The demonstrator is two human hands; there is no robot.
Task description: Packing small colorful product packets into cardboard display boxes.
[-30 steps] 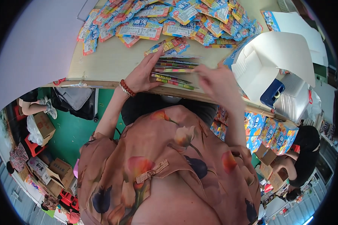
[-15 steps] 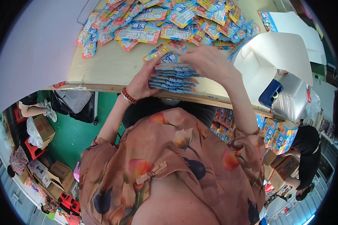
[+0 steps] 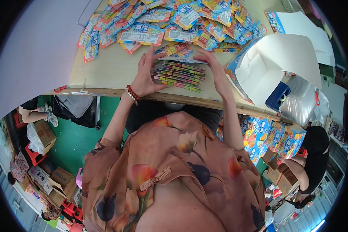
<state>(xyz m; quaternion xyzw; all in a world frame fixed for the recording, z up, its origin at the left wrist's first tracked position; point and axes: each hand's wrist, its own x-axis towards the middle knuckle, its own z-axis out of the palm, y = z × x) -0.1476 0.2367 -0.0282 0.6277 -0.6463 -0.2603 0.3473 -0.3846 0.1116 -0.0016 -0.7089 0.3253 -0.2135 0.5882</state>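
A row of flat, colourful snack packets stands close together on the table near its front edge, thin edges facing up. My left hand wraps the row's left end, thumb on the near side and fingers reaching to the far side. At the right end, my right hand curves round with its fingertips on the far packet, whose pale back shows; its thumb is hard to make out. Just beyond lie a few loose packets, next to a large heap of the same packets.
An open white carton stands right of my hand, with a blue tape dispenser beside it. Red-handled scissors lie at the table's left front edge. Printed boxes are stacked below at right, near a person in black.
The row showed blue packet edges before and shows yellow, green and pink ones now. My right hand has moved from above the row to its right end. The person at right has shifted.
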